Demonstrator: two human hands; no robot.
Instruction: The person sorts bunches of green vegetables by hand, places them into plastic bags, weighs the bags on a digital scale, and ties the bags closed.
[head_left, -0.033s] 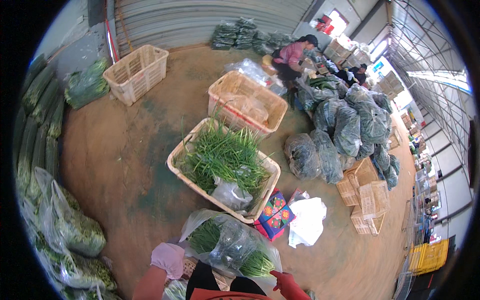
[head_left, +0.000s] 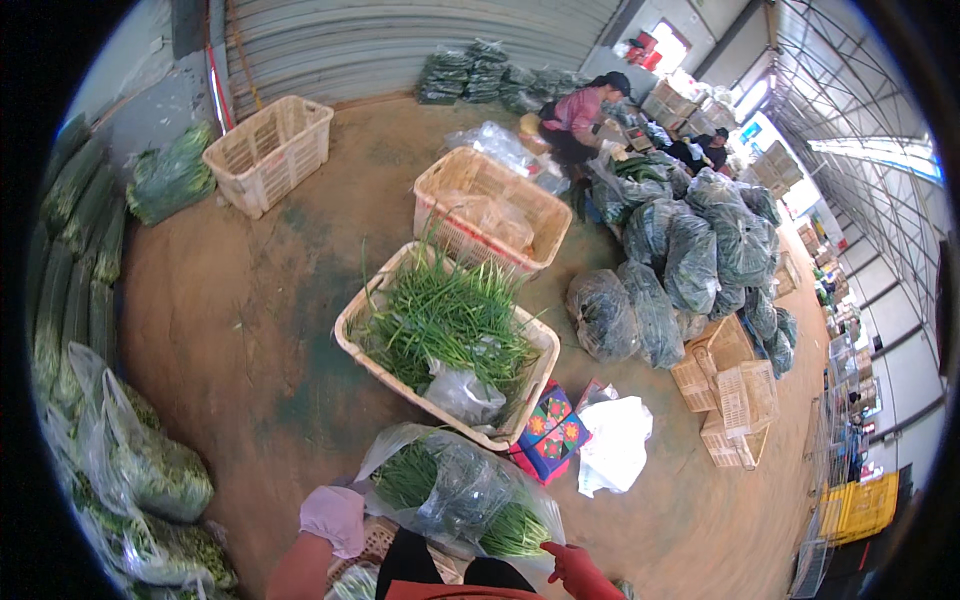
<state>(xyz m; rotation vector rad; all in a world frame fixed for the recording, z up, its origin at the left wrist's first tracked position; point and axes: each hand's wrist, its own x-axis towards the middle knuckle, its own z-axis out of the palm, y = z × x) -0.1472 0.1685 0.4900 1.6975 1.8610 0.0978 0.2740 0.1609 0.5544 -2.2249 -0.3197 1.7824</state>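
My left hand point(head_left: 334, 519), in a pale glove, grips the left edge of the clear bag point(head_left: 460, 490), fingers curled onto the plastic. My right hand point(head_left: 572, 567), red glove, touches the bag's lower right corner; fingers look bunched, can't tell if they pinch it. The bag lies right in front of me, full of green stalks, resting on a small basket point(head_left: 375, 545). Just beyond it is a cream crate point(head_left: 400, 380) heaped with loose greens point(head_left: 445, 315) and a crumpled clear sack. Touching its far side is a second cream crate point(head_left: 470, 175) with plastic inside. A third, empty crate point(head_left: 268, 150) sits well apart by the wall. A colourful flowered square pack point(head_left: 550, 435) and a white bag point(head_left: 615, 440) lie beside the near crate. Filled bags point(head_left: 690, 255) are piled to the right. A person in pink point(head_left: 580, 110) crouches at the far side.
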